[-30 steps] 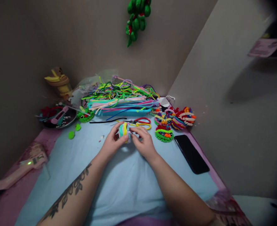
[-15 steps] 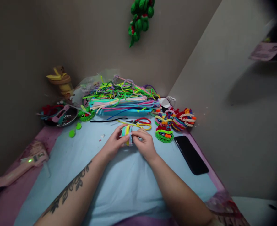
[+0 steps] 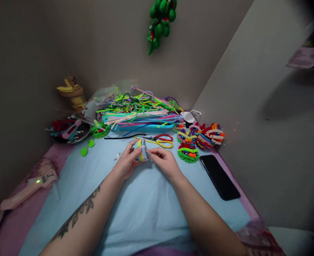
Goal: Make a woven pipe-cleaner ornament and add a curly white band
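My left hand (image 3: 127, 159) is wrapped round a small striped pipe-cleaner piece (image 3: 141, 151) in yellow, turquoise, pink and lavender, held above the blue cloth. At its right side, my right hand (image 3: 163, 161) pinches a lavender pipe-cleaner end (image 3: 147, 152) between thumb and forefinger. The tips of the other right fingers are curled out of sight. Just beyond the hands lie scissors (image 3: 164, 141) with one red and one yellow handle, and a black pipe cleaner (image 3: 125, 136).
Pipe cleaners (image 3: 141, 115) are heaped at the back in a blue tray (image 3: 146, 129). Finished fuzzy figures (image 3: 188, 153) sit on the right by a phone (image 3: 219, 177). On the left are a bowl (image 3: 86, 133), green pieces (image 3: 84, 152) and a pink glue gun (image 3: 30, 188).
The striped piece has turned and tilted in my left hand. My right hand has shifted slightly, keeping its pinch at the piece's right side. The whole view has moved a little.
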